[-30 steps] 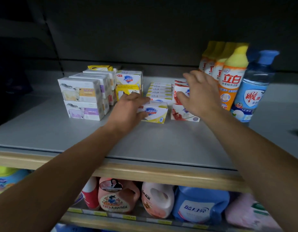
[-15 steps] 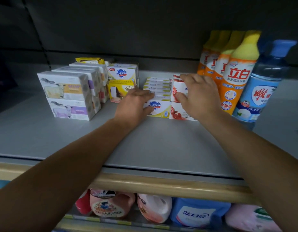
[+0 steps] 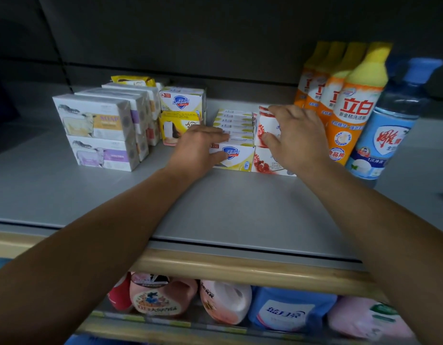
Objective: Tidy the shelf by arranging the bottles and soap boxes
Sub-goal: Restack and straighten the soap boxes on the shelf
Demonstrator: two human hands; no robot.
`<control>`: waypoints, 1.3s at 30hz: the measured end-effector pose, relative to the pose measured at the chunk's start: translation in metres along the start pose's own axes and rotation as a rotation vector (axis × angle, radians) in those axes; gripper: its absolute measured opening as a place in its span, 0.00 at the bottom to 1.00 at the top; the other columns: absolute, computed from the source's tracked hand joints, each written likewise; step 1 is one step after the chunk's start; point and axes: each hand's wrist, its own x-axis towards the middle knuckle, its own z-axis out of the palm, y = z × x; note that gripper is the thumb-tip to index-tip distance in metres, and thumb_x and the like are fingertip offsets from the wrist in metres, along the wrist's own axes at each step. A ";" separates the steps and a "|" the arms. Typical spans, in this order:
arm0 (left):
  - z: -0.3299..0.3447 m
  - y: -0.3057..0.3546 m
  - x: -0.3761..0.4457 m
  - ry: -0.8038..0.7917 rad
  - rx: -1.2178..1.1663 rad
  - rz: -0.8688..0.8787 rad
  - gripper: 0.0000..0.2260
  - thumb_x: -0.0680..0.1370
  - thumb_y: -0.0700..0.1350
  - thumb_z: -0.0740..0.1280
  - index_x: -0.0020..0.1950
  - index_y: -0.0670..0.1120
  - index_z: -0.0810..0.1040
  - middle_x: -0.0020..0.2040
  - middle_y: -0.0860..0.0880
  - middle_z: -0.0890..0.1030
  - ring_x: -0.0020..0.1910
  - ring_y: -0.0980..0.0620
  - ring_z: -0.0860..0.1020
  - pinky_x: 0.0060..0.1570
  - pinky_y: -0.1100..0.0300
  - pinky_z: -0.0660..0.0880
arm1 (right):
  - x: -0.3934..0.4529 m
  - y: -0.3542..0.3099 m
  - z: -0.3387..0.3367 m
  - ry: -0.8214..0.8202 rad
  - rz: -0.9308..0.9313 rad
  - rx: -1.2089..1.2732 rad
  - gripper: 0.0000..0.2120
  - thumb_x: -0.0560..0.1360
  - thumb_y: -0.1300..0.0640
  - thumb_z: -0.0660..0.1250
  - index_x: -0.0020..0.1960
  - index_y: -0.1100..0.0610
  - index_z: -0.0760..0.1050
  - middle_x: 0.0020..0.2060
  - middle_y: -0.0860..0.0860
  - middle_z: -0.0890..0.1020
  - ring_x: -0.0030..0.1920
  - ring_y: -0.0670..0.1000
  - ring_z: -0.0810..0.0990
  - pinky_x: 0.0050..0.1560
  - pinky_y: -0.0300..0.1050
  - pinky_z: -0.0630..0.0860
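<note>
Head view, lower tier: plastic detergent jugs in pink, white and blue (image 3: 225,301) lie under the wooden front lip of the grey shelf (image 3: 240,212), whose front is bare board.
Left hand: the left hand (image 3: 198,150) rests on the left end of the front white-and-yellow Safeguard soap box (image 3: 236,158), fingers straight along its top edge and not curled round it.
Right hand: the right hand (image 3: 294,135) lies over the stacked white-and-red soap boxes (image 3: 262,145), thumb at the front face of the upper box and fingers over the top; a loose hold, not a tight clamp.
Row behind: more flat Safeguard boxes (image 3: 234,123) run back in a file, touching the red stack.
Step in hand: squaring these two soap columns together, it seems.
Next move: likely a joint push so the fronts line up, gently, since the upper red box could slide.
Left group: white cardboard soap boxes with a sheep picture (image 3: 98,135) stand stacked, well apart from the hands.
Far right: orange dish-liquid bottles with yellow caps (image 3: 349,105) and a clear blue-capped bottle (image 3: 389,125) stand upright just beside the right hand.
</note>
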 end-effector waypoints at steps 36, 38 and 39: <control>-0.150 -0.085 -0.142 -0.272 0.276 -0.322 0.22 0.75 0.64 0.62 0.55 0.47 0.80 0.56 0.44 0.82 0.57 0.41 0.77 0.57 0.52 0.74 | 0.023 -0.166 -0.001 -0.081 -0.156 0.344 0.25 0.75 0.49 0.66 0.70 0.54 0.71 0.67 0.54 0.73 0.66 0.60 0.70 0.64 0.50 0.68; -0.146 -0.089 -0.147 -0.266 0.312 -0.308 0.27 0.73 0.68 0.53 0.50 0.47 0.78 0.53 0.47 0.82 0.55 0.43 0.77 0.55 0.52 0.74 | 0.036 -0.172 0.008 -0.105 -0.123 0.309 0.26 0.75 0.49 0.66 0.71 0.54 0.69 0.68 0.55 0.72 0.67 0.60 0.69 0.64 0.50 0.68; -0.144 -0.090 -0.147 -0.253 0.329 -0.305 0.28 0.72 0.68 0.52 0.51 0.48 0.79 0.54 0.48 0.81 0.56 0.44 0.77 0.56 0.52 0.74 | 0.043 -0.173 0.012 -0.122 -0.104 0.291 0.27 0.74 0.49 0.66 0.72 0.54 0.69 0.68 0.56 0.72 0.67 0.61 0.69 0.65 0.50 0.68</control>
